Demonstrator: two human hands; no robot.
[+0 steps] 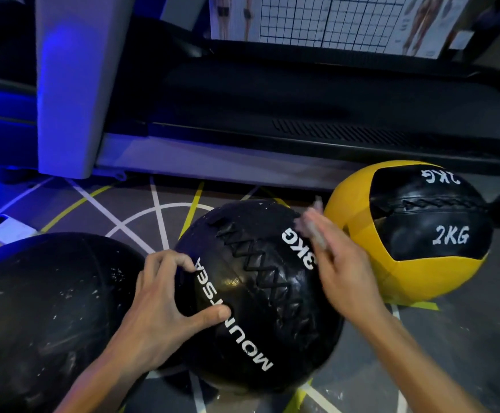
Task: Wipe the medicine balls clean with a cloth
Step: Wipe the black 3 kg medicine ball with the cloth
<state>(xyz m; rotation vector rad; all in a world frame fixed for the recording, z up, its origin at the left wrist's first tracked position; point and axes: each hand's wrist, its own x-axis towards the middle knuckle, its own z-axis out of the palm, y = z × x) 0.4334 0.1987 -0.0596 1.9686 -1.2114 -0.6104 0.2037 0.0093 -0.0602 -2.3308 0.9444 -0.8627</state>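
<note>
Right hand (pixel 336 263) blurred (cloth unclear), left ball (pixel 43 308) cropped

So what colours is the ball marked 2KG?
The 2KG ball has yellow and black panels with white lettering, seen in the head view.
</note>
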